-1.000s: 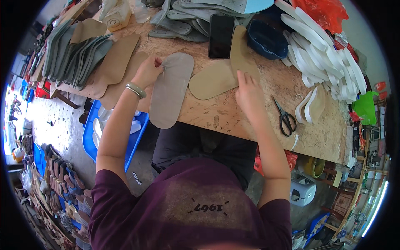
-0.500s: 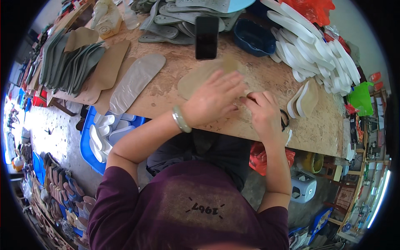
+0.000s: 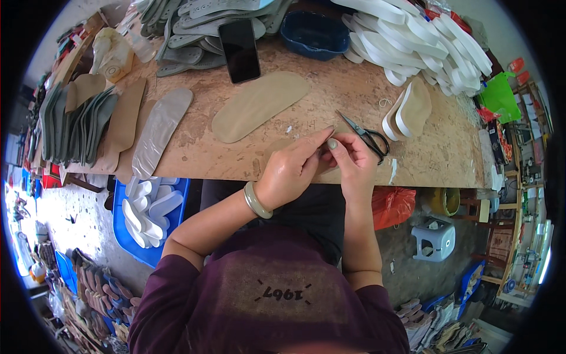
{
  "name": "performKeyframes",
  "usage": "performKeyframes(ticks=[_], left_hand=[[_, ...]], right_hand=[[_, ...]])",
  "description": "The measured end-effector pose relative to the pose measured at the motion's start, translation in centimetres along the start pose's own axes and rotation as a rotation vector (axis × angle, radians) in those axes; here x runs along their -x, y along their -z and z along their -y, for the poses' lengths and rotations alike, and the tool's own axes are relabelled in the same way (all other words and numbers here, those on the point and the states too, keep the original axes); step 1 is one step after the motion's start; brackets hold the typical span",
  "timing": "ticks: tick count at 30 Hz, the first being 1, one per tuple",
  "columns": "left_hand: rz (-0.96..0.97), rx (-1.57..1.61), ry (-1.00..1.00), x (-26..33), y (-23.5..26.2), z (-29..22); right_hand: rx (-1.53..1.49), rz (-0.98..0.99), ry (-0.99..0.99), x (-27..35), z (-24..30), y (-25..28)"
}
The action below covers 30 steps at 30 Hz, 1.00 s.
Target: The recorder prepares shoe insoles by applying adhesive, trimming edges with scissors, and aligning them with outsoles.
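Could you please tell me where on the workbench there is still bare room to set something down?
Bare board lies between the tan insole and the scissors, and below the insole to the left of the left hand. The near right corner of the bench is free too. The back edge is crowded: grey soles, phone, blue tray, white soles.

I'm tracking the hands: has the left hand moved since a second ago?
Yes. The left hand has gone from the grey insole at the table's left, rightward to meet the right hand beside the scissors.
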<state>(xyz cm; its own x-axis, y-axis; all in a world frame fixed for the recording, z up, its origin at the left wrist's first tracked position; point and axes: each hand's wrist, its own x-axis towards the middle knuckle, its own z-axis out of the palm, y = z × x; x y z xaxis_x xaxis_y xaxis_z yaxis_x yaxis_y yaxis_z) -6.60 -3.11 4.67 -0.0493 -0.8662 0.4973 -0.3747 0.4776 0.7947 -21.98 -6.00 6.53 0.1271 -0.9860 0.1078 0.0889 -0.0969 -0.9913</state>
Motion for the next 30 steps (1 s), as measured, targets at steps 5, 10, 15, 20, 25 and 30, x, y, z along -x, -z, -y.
performKeyframes(ticks=[5,10,15,20,25,30], left_hand=[[-0.067,-0.159,-0.054,0.3,-0.2,-0.6],[-0.078,-0.333,-0.115,0.5,-0.2,-0.3],[-0.085,-0.357,-0.111,0.9,-0.2,0.1],[-0.08,-0.341,-0.096,1.0,-0.1,0.3],[-0.076,-0.356,-0.096,1.2,0.1,0.5],[-0.026,-0.346,-0.035,1.4,0.3,-0.1]], right_hand=[[-0.05,0.061,-0.079,0.5,-0.5,0.2],[0.0,0.082,-0.113,0.8,-1.0,0.4],[0.034,0.082,-0.127,1.0,-1.0,0.1],[0.03,0.094,-0.161,0.8,-1.3,0.3],[0.099,0.113,-0.137,0.7,-1.1,0.1],[0.123,0.104,-0.132,0.9,-1.1,0.1]])
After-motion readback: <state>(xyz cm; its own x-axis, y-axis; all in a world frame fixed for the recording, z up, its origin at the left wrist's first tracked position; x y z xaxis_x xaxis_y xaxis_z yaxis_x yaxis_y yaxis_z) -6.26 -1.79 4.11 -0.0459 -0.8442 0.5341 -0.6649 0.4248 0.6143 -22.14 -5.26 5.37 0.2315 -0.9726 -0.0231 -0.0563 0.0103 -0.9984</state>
